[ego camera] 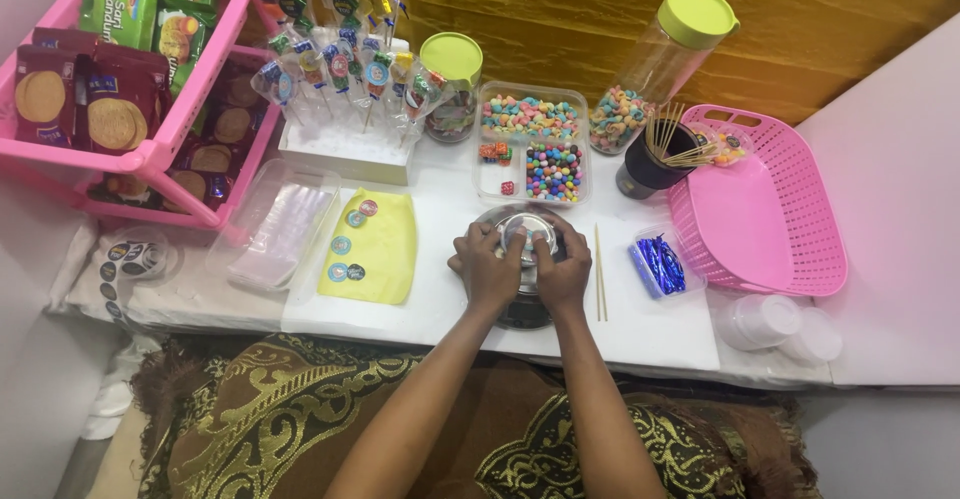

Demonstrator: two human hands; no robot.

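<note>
Pressing curled fingertips (pixel 517 244) onto a small clear cup (pixel 527 229), left hand (pixel 488 271) and right hand (pixel 563 274) flanking it equally. Sitting on round scale (pixel 522 311), directly beneath both. Skewer (pixel 599 271) lying just right, long axis front-to-back.

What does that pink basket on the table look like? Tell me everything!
The pink basket is plastic, with slotted lattice walls, a smooth solid floor and handle holes at its far rim. It lies tilted, its opening turned toward the dark cup of wooden skewers. A small packet lies inside near the top. Neither hand touches it.
</note>
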